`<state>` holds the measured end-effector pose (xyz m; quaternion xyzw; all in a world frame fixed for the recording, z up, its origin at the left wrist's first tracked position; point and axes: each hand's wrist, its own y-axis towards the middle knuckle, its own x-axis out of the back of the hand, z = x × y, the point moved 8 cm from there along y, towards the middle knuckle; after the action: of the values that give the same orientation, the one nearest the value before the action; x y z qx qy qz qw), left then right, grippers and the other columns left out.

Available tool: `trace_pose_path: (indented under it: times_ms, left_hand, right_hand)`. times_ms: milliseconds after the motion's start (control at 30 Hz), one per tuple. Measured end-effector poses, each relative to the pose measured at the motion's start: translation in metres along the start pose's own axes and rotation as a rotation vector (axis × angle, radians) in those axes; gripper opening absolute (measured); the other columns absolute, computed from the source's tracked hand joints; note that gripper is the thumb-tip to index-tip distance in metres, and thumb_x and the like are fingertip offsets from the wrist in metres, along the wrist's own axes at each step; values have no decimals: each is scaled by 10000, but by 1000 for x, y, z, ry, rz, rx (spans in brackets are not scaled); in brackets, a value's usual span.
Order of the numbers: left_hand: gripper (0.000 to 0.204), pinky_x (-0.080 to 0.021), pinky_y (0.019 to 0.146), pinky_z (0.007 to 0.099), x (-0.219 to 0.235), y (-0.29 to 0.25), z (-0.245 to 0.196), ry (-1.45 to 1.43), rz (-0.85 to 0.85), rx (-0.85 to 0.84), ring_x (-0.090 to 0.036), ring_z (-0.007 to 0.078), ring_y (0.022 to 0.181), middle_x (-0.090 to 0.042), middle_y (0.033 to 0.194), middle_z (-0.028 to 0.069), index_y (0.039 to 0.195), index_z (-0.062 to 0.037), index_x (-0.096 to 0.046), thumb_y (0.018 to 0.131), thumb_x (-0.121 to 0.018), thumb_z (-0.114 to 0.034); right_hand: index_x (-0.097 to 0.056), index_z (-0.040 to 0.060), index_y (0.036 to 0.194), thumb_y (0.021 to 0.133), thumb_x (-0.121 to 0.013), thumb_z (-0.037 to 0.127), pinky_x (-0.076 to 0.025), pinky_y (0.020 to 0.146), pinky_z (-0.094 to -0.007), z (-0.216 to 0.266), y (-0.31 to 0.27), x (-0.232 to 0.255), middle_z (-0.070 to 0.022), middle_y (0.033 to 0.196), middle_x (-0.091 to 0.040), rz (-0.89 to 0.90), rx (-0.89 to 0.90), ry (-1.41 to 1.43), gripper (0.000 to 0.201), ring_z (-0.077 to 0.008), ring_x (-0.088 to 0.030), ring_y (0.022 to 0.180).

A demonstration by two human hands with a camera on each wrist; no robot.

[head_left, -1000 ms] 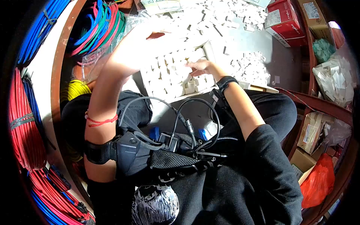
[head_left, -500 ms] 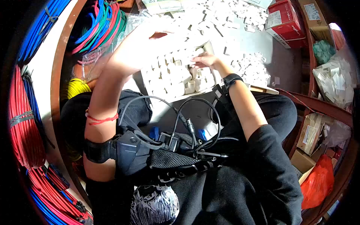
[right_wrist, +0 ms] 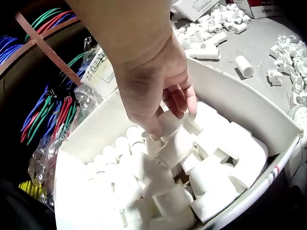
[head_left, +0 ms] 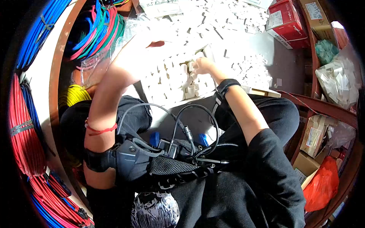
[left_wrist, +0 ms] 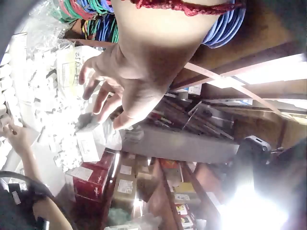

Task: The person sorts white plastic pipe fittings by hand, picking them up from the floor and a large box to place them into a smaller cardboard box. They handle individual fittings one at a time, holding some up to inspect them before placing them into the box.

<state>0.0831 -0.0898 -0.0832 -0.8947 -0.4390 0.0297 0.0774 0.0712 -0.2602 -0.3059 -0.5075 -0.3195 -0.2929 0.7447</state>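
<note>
White plastic pipe elbows (right_wrist: pixel 168 201) stand packed in rows in an open white cardboard box (right_wrist: pixel 249 105). My right hand (right_wrist: pixel 156 88) reaches down into the box, thumb and fingers pinching one elbow fitting (right_wrist: pixel 176 143) among the others. In the head view this right hand (head_left: pixel 205 65) is at the box's right side. Beyond the box's left side, my left hand (left_wrist: pixel 127 91) hovers with its fingers loosely bent and nothing in them; strong sunlight washes it out in the head view.
Loose small white fittings (head_left: pixel 249 70) lie scattered on the grey surface behind and right of the box. A red carton (head_left: pixel 288 23) stands at the back right. Coiled coloured cables (head_left: pixel 100 34) and clear plastic wrap (head_left: pixel 91 70) lie to the left. A cable (head_left: pixel 176 114) loops over my lap.
My right hand lifts slightly, then dips back among the elbows with its fingers bent more downward. The left hand stays nearly in place, and the head view shifts a little.
</note>
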Motion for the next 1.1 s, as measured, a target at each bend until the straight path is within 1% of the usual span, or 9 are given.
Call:
trace_pose_path:
  times_ms: [167, 267, 400, 533, 567, 700, 933, 967, 1100]
  left_hand:
    - [223, -366, 813, 222, -4, 1, 1, -26, 46, -5, -499, 98, 881, -564, 941, 60, 984, 21, -530, 795, -473, -83]
    - [222, -368, 805, 216, -5, 0, 3, -47, 46, 11, -498, 94, 873, -564, 936, 58, 983, 17, -532, 794, -477, -87]
    - [221, -369, 796, 213, -4, 0, 0, 26, 42, 2, -495, 89, 863, -564, 932, 53, 981, 13, -534, 792, -484, -90]
    - [225, -371, 788, 213, -6, -1, -7, 84, 22, -29, -490, 85, 854, -562, 929, 49, 984, 7, -533, 789, -488, -95]
    - [226, -372, 785, 213, -7, -2, -8, 82, 25, -34, -490, 86, 852, -561, 927, 49, 987, 5, -532, 789, -487, -96]
    - [232, -374, 775, 210, -6, -3, -11, 119, 22, -44, -489, 88, 842, -560, 918, 51, 995, 1, -528, 789, -486, -96]
    - [236, -371, 771, 207, 2, -3, 3, -34, -17, -74, -488, 92, 840, -560, 906, 53, 1001, 3, -522, 789, -486, -95]
    - [237, -371, 772, 207, 2, -3, 5, -32, 1, -71, -487, 92, 841, -559, 907, 53, 1001, 4, -522, 788, -487, -96]
    - [239, -369, 775, 209, -5, -3, -9, 51, 33, -87, -486, 92, 842, -558, 910, 53, 996, 9, -521, 784, -492, -98]
  right_hand:
    - [-576, 1, 833, 672, -566, 339, -438, 712, -333, 18, -9, 10, -171, 815, -578, 52, -39, -192, 374, -266, -558, 794]
    - [-563, 18, 843, 685, -549, 298, -439, 687, -348, 19, -11, 13, -159, 785, -578, -151, 17, -110, 321, -274, -558, 768]
    - [-546, 46, 844, 704, -512, 229, -432, 673, -359, 25, -12, 5, -143, 748, -569, -3, 74, -139, 233, -279, -546, 744]
    - [-565, 44, 723, 645, -553, 239, -437, 640, -351, 15, -11, 17, -133, 700, -571, -348, 45, -51, 210, -263, -552, 701]
    - [-568, 42, 635, 605, -584, 232, -442, 608, -349, 7, -6, 3, -126, 649, -573, -146, -10, -28, 193, -251, -560, 645]
    - [-584, 52, 643, 572, -596, 213, -447, 597, -324, 4, -9, -6, -108, 640, -578, 11, -22, -5, 176, -238, -565, 634]
    - [-554, 91, 926, 577, -604, 289, -437, 684, -325, 28, -16, 15, -96, 772, -586, -121, 98, -51, 404, -238, -558, 746]
    - [-561, 95, 924, 552, -621, 290, -444, 673, -339, 37, -14, 18, -128, 825, -577, -257, 248, 40, 425, -249, -557, 761]
    - [-582, 80, 843, 596, -615, 311, -441, 669, -343, 51, 0, -10, -116, 770, -583, -82, 230, -60, 340, -254, -558, 738]
